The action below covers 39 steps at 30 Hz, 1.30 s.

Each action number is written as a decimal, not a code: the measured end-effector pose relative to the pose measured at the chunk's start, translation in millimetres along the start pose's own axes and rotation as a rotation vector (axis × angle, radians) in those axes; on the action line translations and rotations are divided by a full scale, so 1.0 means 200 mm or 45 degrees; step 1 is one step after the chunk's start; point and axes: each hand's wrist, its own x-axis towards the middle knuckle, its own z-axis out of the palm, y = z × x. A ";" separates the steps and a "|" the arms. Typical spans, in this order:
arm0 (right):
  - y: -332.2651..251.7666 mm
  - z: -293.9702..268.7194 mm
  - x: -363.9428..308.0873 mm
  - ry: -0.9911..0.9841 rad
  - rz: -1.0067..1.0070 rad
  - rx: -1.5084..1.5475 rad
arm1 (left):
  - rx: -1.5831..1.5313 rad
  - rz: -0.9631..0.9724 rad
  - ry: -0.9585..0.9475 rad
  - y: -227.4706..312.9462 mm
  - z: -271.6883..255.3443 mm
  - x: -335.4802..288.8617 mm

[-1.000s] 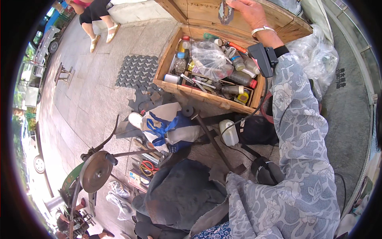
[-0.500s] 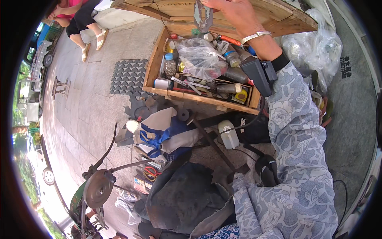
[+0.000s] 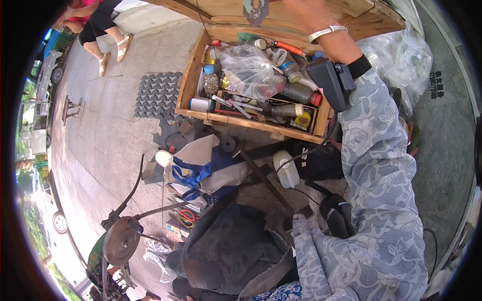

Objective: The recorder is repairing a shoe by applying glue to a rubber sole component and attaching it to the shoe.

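My right hand [image 3: 310, 16] is raised at the top edge, in front of the open lid [image 3: 346, 15] of a wooden box [image 3: 241, 120]. The picture's edge cuts off its fingers. A flat grey metal plate with a jagged slot [image 3: 256, 12] hangs beside it, its upper end out of view; the earlier frame shows my fingers at that end. Below lie the box's contents: a clear plastic bag [image 3: 251, 70], a blue-capped jar [image 3: 211, 80], an orange-handled tool [image 3: 288, 47] and several bottles. My left hand cannot be made out.
A dark cloth [image 3: 226, 251] covers my lap. A hand-cranked machine with a round wheel [image 3: 122, 241] stands at left. A cloth bag with blue ties [image 3: 201, 170], a whitish bottle [image 3: 287, 170] and scissors [image 3: 187, 218] lie between. Someone sits at top left, sandals [image 3: 124, 47] showing.
The metal plate has risen toward the top edge. My right hand has moved slightly up and right, and its fingers have left the picture. The view has shifted a little.
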 end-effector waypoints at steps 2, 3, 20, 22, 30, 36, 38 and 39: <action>0.03 -0.05 0.06 -0.010 0.040 0.001 | -0.830 -0.905 0.125 -0.02 0.00 0.00; 0.03 -0.09 0.08 -0.014 0.091 -0.013 | -0.846 -0.904 0.140 -0.01 0.01 -0.01; 0.20 -0.19 0.38 0.392 0.487 0.346 | -0.105 -0.181 -0.066 -0.21 0.01 -0.06; 0.24 -0.15 0.31 0.399 0.550 0.342 | -0.103 -0.187 -0.065 -0.14 0.03 -0.05; 0.54 0.39 -0.61 -1.268 0.432 -0.580 | -0.130 -0.121 0.036 -0.15 0.07 -0.04; 0.71 0.38 -0.61 -1.122 0.262 -1.518 | -0.017 -0.030 -0.072 -0.45 0.04 -0.14; 0.76 0.18 -0.50 -0.905 0.303 -1.443 | -0.039 0.095 -0.113 -0.41 0.03 -0.12; 0.72 0.18 -0.48 -0.885 0.319 -1.525 | -0.113 -0.097 -0.055 -0.32 0.03 -0.11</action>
